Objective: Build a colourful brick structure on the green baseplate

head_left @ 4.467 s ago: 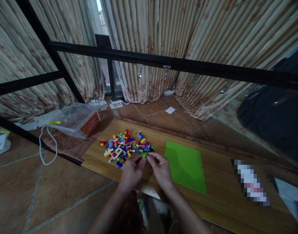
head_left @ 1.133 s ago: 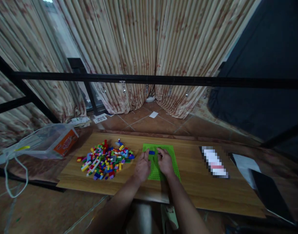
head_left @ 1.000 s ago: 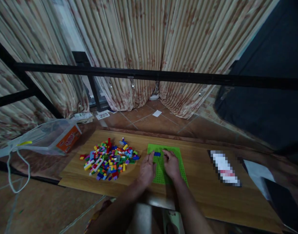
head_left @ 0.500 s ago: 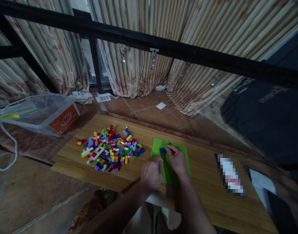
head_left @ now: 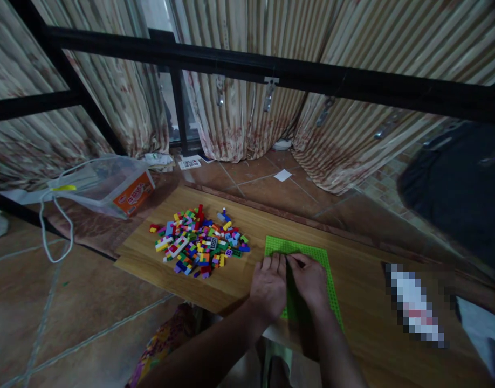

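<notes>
A green studded baseplate lies on a wooden board. Both of my hands rest on its near left part. My left hand lies at the plate's left edge with its fingers stretched forward and flat, holding nothing. My right hand sits beside it on the plate, fingers curled inward with their tips pressed together and down toward the studs; what is under them is hidden. To the left of the plate, a pile of small coloured bricks lies loose on the board.
A clear plastic box with an orange label and a white cord lies on the floor at the left. A black metal bar crosses in front of striped curtains. At the right are a blurred-out object and a dark bag.
Both hands went from the brick pile to the green plate. A blue brick that showed by the right fingertips half a second ago is now covered, and the left hand has come forward onto the plate.
</notes>
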`<action>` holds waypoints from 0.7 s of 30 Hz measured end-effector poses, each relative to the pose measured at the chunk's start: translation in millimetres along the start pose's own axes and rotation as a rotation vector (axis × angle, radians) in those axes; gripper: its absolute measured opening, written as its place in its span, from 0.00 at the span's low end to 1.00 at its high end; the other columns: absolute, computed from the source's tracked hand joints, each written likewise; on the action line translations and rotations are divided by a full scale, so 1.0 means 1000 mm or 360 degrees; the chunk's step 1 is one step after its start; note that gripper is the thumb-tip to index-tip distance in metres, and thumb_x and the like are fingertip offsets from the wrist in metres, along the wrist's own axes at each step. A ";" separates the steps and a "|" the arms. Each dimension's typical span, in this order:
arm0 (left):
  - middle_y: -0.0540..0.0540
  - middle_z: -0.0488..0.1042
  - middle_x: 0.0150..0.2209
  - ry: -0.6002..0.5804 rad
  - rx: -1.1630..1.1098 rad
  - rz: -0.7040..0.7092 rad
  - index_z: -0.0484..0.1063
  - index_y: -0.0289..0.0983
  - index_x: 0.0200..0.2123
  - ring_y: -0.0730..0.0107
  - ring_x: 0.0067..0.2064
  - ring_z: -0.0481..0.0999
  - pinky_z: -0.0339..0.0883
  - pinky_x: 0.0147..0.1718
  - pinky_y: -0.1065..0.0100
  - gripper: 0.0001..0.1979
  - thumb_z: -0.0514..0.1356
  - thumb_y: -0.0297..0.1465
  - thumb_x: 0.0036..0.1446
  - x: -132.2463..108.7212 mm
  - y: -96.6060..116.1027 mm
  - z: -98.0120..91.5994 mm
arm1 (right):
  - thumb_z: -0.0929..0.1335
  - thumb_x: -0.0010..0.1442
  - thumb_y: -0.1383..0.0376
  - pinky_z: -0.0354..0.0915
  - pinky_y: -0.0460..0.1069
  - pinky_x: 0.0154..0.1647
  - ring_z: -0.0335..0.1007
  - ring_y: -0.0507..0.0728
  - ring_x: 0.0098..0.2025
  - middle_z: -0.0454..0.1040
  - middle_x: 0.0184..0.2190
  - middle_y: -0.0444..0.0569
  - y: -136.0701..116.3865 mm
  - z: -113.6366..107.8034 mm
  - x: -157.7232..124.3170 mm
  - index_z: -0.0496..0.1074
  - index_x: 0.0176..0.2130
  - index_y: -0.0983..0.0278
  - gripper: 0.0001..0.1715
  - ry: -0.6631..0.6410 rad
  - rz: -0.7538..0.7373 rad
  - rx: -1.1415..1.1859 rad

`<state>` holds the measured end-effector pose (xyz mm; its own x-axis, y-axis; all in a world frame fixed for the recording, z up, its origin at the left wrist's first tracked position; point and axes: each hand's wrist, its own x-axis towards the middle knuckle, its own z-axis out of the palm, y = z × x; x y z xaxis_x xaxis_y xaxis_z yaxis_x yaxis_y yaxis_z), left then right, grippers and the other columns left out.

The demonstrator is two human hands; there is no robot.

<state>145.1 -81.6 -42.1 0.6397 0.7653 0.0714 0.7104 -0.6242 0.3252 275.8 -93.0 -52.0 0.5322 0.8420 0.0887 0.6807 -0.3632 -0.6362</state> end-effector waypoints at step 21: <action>0.30 0.62 0.61 -0.0069 0.0181 0.0089 0.58 0.23 0.63 0.50 0.55 0.63 0.61 0.51 0.50 0.30 0.50 0.32 0.60 0.002 0.001 0.003 | 0.69 0.47 0.54 0.66 0.51 0.31 0.76 0.60 0.29 0.81 0.27 0.51 0.012 -0.005 0.012 0.79 0.27 0.61 0.15 -0.0240 0.0161 0.0342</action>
<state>148.1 -81.6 -44.7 0.6897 0.7226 0.0450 0.7002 -0.6816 0.2124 292.8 -89.6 -54.4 0.4999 0.8616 -0.0883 0.4971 -0.3689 -0.7854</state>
